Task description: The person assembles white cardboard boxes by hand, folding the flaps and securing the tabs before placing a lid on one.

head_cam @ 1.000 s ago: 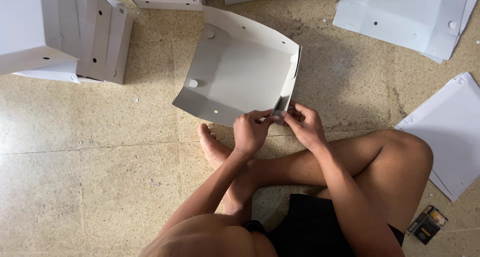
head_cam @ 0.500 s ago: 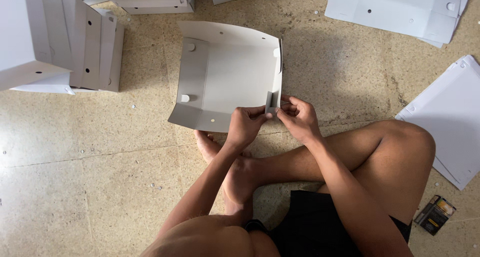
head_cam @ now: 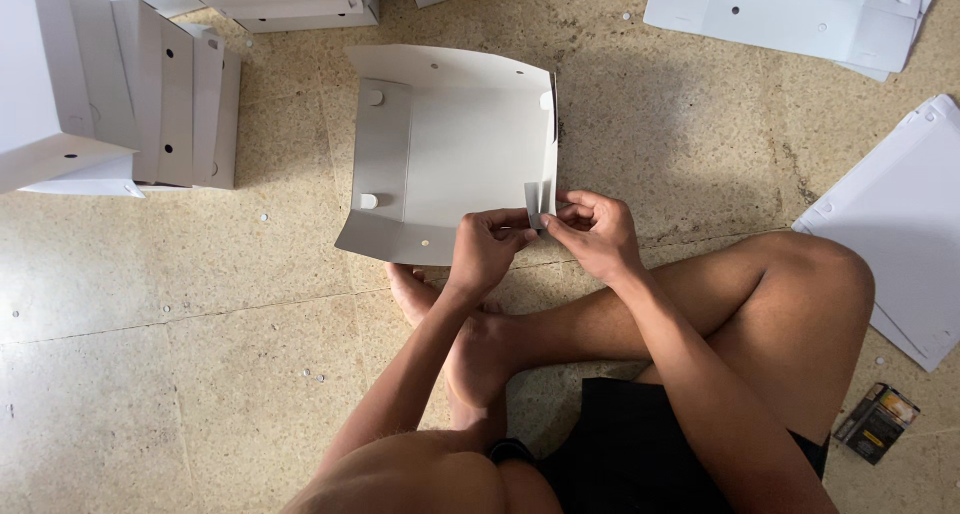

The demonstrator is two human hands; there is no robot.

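A white cardboard box blank (head_cam: 450, 154), partly folded with its sides turned up, lies on the speckled floor in front of my crossed legs. My left hand (head_cam: 485, 249) and my right hand (head_cam: 598, 232) meet at its near right corner. Both pinch a small grey corner flap (head_cam: 537, 202) between their fingertips. The blank has small round holes and two round tabs along its left fold.
Folded white boxes (head_cam: 150, 94) are stacked at the left and top left. Flat white blanks lie at the top right (head_cam: 800, 14) and right (head_cam: 900, 214). A small dark packet (head_cam: 877, 422) sits by my right knee. Tiny paper dots are scattered on the floor.
The box blank has turned and settled flatter and squarer to me. Both hands stayed together on its near right corner, still gripping the flap.
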